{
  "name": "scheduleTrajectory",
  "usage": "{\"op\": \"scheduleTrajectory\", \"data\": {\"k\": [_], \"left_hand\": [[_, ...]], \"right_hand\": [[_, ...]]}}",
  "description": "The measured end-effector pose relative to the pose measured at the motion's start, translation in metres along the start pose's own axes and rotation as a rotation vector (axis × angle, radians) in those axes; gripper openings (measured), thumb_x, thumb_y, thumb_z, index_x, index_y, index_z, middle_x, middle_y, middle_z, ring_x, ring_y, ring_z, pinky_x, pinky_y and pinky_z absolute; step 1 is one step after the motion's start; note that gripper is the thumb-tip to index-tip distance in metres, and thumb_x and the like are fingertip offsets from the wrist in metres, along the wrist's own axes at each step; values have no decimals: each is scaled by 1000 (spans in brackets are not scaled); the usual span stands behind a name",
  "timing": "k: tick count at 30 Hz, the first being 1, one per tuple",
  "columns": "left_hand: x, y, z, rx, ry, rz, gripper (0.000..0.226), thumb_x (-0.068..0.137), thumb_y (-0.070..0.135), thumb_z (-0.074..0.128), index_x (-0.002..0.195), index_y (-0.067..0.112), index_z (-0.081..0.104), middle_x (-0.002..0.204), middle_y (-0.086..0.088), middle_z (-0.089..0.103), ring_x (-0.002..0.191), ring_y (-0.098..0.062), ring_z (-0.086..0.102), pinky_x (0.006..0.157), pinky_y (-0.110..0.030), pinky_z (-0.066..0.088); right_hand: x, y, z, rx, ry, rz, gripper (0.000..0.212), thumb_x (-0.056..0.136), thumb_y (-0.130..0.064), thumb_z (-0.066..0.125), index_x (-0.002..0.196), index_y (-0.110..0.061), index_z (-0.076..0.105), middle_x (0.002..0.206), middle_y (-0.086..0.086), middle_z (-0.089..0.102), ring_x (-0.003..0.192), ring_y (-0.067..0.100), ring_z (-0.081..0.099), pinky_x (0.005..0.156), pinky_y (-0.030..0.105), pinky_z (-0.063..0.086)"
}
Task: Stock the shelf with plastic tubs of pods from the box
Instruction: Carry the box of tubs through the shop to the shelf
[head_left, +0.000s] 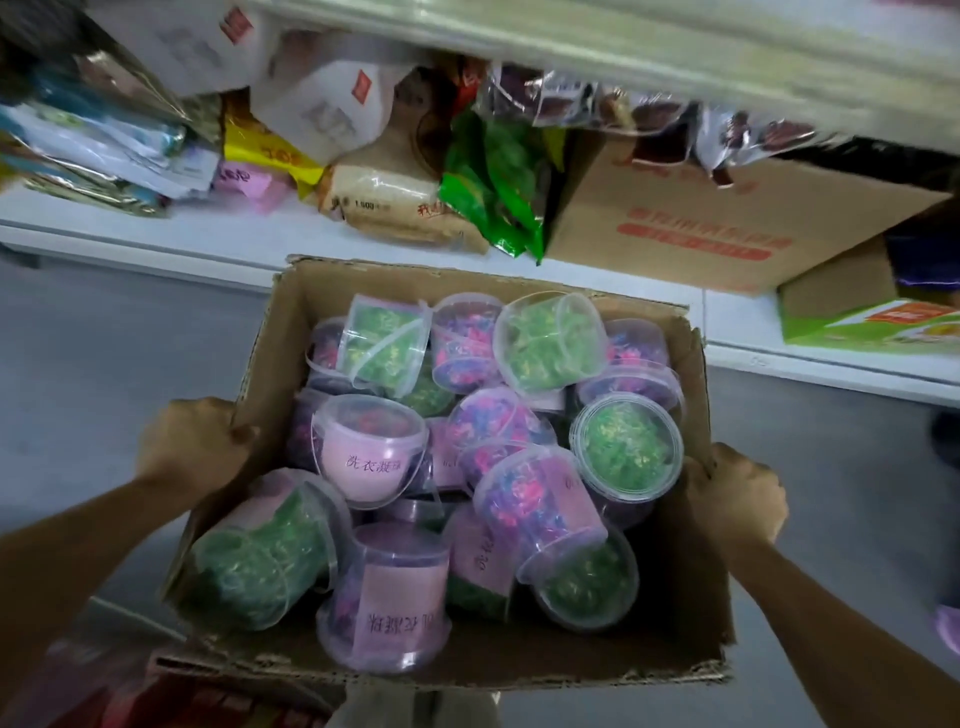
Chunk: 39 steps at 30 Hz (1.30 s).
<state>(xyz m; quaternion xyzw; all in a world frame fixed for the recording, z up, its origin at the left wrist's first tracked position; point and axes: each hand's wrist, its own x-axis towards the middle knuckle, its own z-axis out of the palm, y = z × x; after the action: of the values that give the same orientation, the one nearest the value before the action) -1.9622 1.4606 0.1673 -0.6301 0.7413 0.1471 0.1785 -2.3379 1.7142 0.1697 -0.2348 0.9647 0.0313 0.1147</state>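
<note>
Person holds an open cardboard box (696, 597) w/ both hands, in front of a white shelf (130, 218). Left hand (195, 447) grips the box's left wall near the top edge, fingers curled over the rim. Right hand (735, 499) grips the right wall the same way, fingers wrapped over the edge. Both grips closed on the cardboard, one each side.

Box is full of clear plastic tubs of pods, piled loose at all angles, none on the shelf yet. Some hold green pods, e.g. one upright w/ lid facing up at right (626, 447), one on its side at the near-left corner (265, 551), another tilted at the far side (550, 340). Others hold pink/purple/blue pods: one w/ a pink label near the middle-left (366, 449), one lying near the front edge (392, 592), one tilted right of centre (540, 506). Thin clear handles visible on several tubs.

Shelf behind the box carries mixed goods: stacked flat packets at far left (88, 150), a yellow pack (260, 148), a bag of rice (400, 208), a green foil bag (498, 182), and a big brown carton w/ red print (717, 228) at right. Upper shelf board (623, 47) runs across the top, blurred. Grey floor (93, 353) below.
</note>
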Motion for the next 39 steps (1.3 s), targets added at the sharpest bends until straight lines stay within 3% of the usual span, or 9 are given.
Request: {"op": "scheduleTrajectory", "data": {"k": [3, 11, 14, 17, 22, 28, 33, 36, 39], "left_hand": [[27, 9, 31, -1, 25, 24, 25, 88, 23, 59, 86, 0, 69, 90, -25, 67, 87, -41, 61, 68, -35, 46], [81, 16, 104, -30, 98, 35, 26, 87, 25, 61, 83, 0, 69, 75, -25, 64, 74, -42, 61, 62, -36, 47], [93, 17, 123, -17, 144, 67, 25, 87, 22, 63, 85, -2, 69, 74, -28, 64, 72, -44, 61, 62, -37, 48], [101, 14, 141, 7, 168, 113, 23, 84, 19, 66, 79, -3, 70, 66, -27, 63, 63, -43, 60, 58, -36, 48], [108, 16, 163, -44, 203, 144, 22, 82, 16, 68, 72, -4, 68, 59, -26, 61, 58, -43, 60, 56, -38, 46], [115, 18, 181, -86, 238, 196, 42, 75, 35, 48, 61, -1, 62, 52, -24, 58, 51, -41, 57, 53, -38, 48], [117, 16, 189, -42, 219, 183, 43, 80, 36, 49, 65, -1, 63, 56, -24, 59, 53, -40, 58, 55, -37, 49], [115, 18, 191, -25, 205, 122, 46, 79, 39, 46, 68, -2, 62, 60, -27, 59, 58, -43, 59, 56, -37, 47], [112, 21, 190, -22, 181, 74, 34, 88, 25, 58, 79, -7, 64, 71, -31, 61, 68, -47, 59, 59, -38, 44]], "right_hand": [[19, -5, 41, 32, 42, -11, 26, 85, -22, 64, 82, 3, 62, 71, 27, 61, 70, 46, 61, 65, 45, 48], [62, -14, 119, 108, 114, -26, 31, 86, -23, 62, 75, 6, 58, 65, 28, 56, 66, 48, 58, 62, 44, 44], [65, -11, 142, 163, 210, -87, 36, 78, -32, 56, 57, -4, 45, 49, 14, 39, 47, 37, 54, 54, 37, 39], [64, -7, 162, 184, 248, -133, 37, 76, -31, 56, 55, -13, 32, 45, 7, 30, 42, 23, 41, 51, 33, 37], [69, -3, 185, 185, 235, -127, 34, 75, -29, 55, 55, -12, 33, 44, 7, 31, 41, 25, 42, 52, 32, 38], [81, 2, 204, 175, 227, -118, 33, 79, -30, 54, 58, -10, 39, 47, 13, 38, 45, 35, 50, 54, 36, 40], [83, 3, 213, 142, 187, -66, 34, 83, -29, 53, 67, 1, 49, 52, 18, 43, 51, 40, 54, 56, 38, 39], [83, -1, 208, 65, 94, -27, 25, 91, -18, 56, 85, 6, 53, 76, 33, 58, 75, 50, 59, 65, 45, 43], [76, -10, 197, 21, 23, -2, 20, 92, -11, 51, 100, 7, 50, 95, 34, 60, 91, 51, 57, 75, 49, 44]]}}
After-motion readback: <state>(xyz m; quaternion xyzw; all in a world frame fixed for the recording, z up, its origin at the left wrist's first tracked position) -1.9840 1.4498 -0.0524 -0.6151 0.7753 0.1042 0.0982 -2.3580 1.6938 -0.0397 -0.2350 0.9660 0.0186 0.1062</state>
